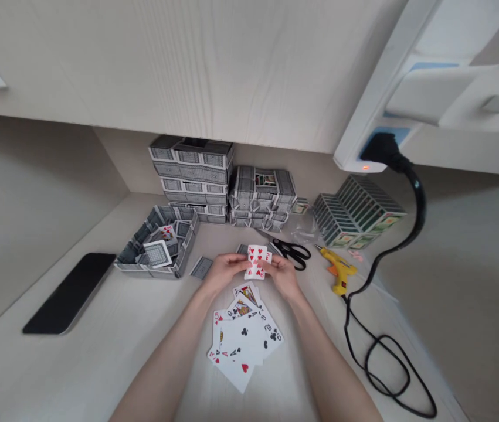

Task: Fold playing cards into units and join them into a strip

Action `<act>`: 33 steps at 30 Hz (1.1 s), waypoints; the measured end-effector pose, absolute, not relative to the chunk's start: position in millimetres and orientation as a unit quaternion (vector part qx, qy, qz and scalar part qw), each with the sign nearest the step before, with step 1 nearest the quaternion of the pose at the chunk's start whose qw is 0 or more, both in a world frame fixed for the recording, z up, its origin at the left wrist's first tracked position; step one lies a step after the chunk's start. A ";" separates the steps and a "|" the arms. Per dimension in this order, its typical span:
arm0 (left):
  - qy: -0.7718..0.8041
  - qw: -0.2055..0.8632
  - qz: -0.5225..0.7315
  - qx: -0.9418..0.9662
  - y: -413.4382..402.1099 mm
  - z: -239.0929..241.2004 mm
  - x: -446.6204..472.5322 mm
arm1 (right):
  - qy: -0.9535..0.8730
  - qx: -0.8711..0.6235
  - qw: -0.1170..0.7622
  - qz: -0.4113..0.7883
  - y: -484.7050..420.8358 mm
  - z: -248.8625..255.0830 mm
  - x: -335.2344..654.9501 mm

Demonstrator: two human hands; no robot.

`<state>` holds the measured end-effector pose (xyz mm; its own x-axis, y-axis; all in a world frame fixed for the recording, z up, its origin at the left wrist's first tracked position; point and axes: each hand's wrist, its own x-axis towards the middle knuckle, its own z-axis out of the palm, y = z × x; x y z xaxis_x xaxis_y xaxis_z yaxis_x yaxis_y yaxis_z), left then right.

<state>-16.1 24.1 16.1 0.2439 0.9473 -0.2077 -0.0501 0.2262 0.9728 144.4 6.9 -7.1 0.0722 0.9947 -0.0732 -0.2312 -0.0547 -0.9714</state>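
Head view: the left hand (pixel 225 271) and right hand (pixel 282 274) are both closed around a few cards (pixel 257 261), pinching them from either side, above the desk (pixel 121 351) at mid-frame. The cards are thin, glossy rectangles. Their long axis runs away from the person, and a red hearts face is turned to the camera. Just below lies a loose pile (pixel 244 339) of face-up cards, splayed. Black scissors (pixel 294 253) and a yellow glue gun (pixel 339 273) lie to the right. A flat dark phone (pixel 71 292) lies well to the left. Grey patterned boxes (pixel 194 176) stand stacked behind.
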 end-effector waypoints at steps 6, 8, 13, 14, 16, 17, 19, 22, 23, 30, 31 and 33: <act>0.509 0.603 0.420 0.448 24.9 10.9 -11.6 | -0.412 -0.490 0.548 0.539 8.0 -13.0 146.8; 0.515 0.599 0.427 0.440 25.6 7.8 -10.5 | -0.413 -0.490 0.549 0.537 8.2 -13.7 147.3; 0.504 0.603 0.441 0.434 25.8 4.6 -9.3 | -0.412 -0.485 0.547 0.544 7.2 -10.8 147.3; 0.502 0.602 0.442 0.435 25.6 4.7 -9.3 | -0.412 -0.484 0.546 0.546 6.9 -10.2 147.2; 0.503 0.593 0.445 0.444 25.5 4.6 -9.3 | -0.413 -0.486 0.545 0.544 6.5 -9.6 147.0; 0.504 0.587 0.446 0.450 25.6 4.2 -9.3 | -0.414 -0.488 0.545 0.542 6.4 -9.6 146.9; 0.505 0.576 0.447 0.463 26.2 2.7 -9.0 | -0.416 -0.491 0.545 0.538 6.4 -10.0 146.6; 0.508 0.557 0.448 0.480 27.1 -1.8 -7.5 | -0.415 -0.494 0.542 0.539 7.0 -10.7 145.6; 0.510 0.548 0.451 0.486 27.1 -3.6 -6.7 | -0.413 -0.494 0.541 0.541 7.2 -10.7 145.0; 0.556 0.411 0.470 0.549 19.3 -7.8 2.8 | -0.404 -0.486 0.534 0.562 5.8 -5.3 138.2; 0.561 0.391 0.468 0.560 17.8 -7.3 4.0 | -0.405 -0.485 0.531 0.565 5.3 -4.3 137.5; 0.565 0.360 0.461 0.582 15.5 -6.6 5.9 | -0.410 -0.481 0.524 0.570 4.5 -3.1 136.8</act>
<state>5.9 15.5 -6.6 -0.0624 0.9895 0.1300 0.3251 -0.1030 0.9401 136.8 4.5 -3.1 0.0130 0.9928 -0.1194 -0.2032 -0.1143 -0.9724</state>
